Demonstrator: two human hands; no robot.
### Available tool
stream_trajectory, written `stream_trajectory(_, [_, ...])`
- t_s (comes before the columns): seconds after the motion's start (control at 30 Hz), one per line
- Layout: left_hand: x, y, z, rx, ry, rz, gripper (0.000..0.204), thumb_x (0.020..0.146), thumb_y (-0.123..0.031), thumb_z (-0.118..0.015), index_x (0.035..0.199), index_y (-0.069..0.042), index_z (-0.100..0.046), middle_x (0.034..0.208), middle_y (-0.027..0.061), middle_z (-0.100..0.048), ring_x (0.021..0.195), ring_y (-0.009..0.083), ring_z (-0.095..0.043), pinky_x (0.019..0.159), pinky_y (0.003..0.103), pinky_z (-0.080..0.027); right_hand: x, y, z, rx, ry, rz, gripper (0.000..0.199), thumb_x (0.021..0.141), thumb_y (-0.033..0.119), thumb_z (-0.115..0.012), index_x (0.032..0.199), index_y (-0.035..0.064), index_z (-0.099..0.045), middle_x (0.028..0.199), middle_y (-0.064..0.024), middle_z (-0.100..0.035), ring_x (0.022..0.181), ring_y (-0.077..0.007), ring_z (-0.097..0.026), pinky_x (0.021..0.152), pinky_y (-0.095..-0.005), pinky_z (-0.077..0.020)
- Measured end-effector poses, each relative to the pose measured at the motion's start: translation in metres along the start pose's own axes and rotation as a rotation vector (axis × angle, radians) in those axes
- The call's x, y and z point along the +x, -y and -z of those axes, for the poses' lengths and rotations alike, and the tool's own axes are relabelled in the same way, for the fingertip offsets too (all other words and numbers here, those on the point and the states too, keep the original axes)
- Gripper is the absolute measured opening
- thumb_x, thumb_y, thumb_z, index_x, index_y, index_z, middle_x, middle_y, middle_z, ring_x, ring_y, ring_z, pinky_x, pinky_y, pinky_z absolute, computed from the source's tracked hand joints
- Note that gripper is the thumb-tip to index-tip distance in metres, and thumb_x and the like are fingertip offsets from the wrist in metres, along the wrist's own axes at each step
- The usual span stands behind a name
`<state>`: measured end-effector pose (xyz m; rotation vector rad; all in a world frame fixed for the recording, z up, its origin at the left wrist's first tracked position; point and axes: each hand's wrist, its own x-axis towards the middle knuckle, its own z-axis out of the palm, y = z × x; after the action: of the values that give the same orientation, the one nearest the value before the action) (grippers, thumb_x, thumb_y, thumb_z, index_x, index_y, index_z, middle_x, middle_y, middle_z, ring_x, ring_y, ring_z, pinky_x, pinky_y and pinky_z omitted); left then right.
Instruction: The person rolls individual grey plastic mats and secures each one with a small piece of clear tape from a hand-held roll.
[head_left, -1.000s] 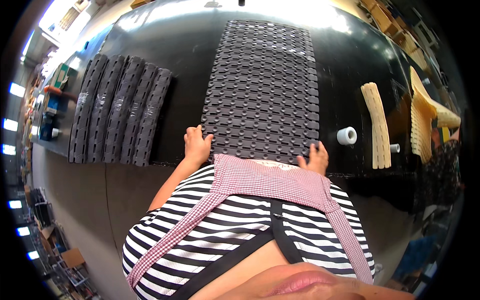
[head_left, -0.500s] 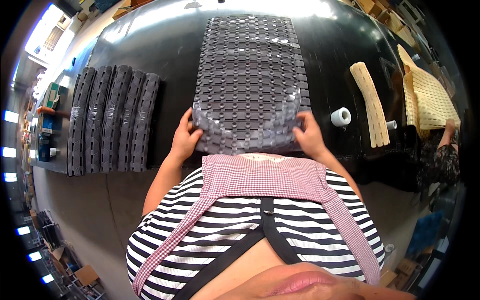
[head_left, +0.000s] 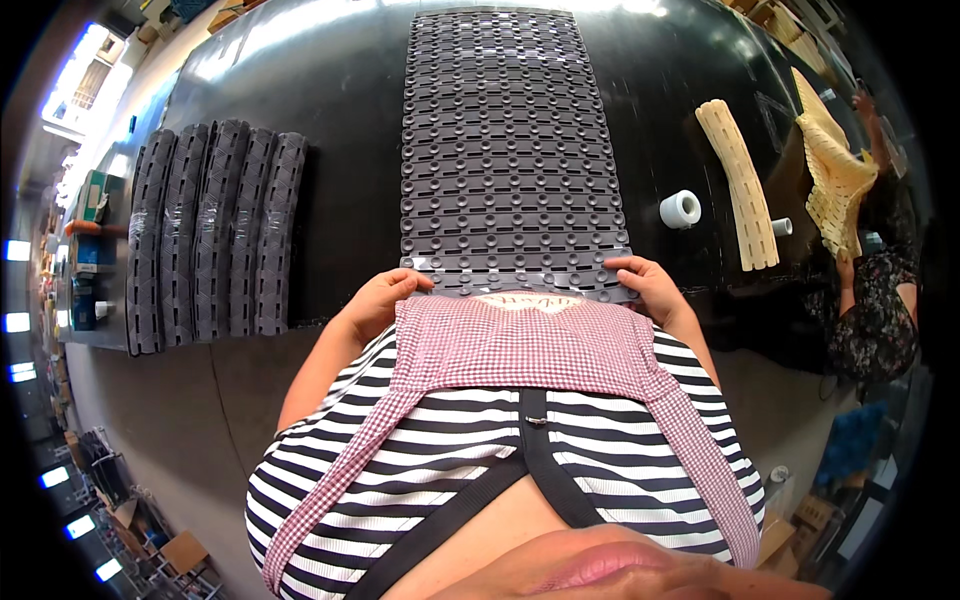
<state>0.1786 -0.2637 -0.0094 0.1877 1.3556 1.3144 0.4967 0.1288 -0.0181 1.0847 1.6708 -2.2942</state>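
A long dark grey mat (head_left: 510, 170) with rows of round studs and slots stretches away from me over the black table. At its near left corner my left hand (head_left: 388, 298) is closed on the edge, fingertips lying on top. My right hand (head_left: 650, 288) grips the near right corner the same way, with the fingers over the edge. The mat's nearest strip is partly hidden by my checked apron, and the undersides of both hands do not show.
Several rolled grey mats (head_left: 225, 230) lie side by side on the left. To the right are a white tape roll (head_left: 680, 209), a cream rolled mat (head_left: 738, 185) and a small white tube (head_left: 782, 227). At far right a co-worker (head_left: 875, 325) handles a cream mat (head_left: 835, 175).
The mat's raised, curved near end has come down flatter. Both hands have lowered toward my body with its corners. The co-worker's cream mat has been lifted and folded.
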Motion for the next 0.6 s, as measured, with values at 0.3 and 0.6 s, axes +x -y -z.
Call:
stream_trajectory(0.3, [0.059,-0.021,-0.058,-0.686,-0.329,-0.395,0.068,0.107,-0.021,-0.059,0.162,-0.004,-0.021,0.146,0.0342,-0.049,0.124,0.036,-0.062,0.111,0.043,-0.049,0.037,0.046,-0.049,0.45,-0.218,0.333,0.063,0.107,0.022,-0.055,0.161,0.004,-0.029,0.152,-0.0268,-0.049,0.133,-0.0312,-0.057,0.103,-0.0391,-0.052])
stream_trajectory(0.6, [0.065,-0.016,-0.072,1.502,-0.466,-0.734,0.046,0.086,-0.016,-0.077,0.131,-0.014,-0.068,0.114,0.0026,-0.066,0.106,0.0265,-0.057,0.095,0.039,-0.05,0.047,0.057,-0.077,-1.471,-0.271,0.753,0.052,0.08,0.025,-0.082,0.128,0.012,-0.069,0.101,-0.0092,-0.061,0.102,-0.029,-0.06,0.089,-0.0399,-0.051])
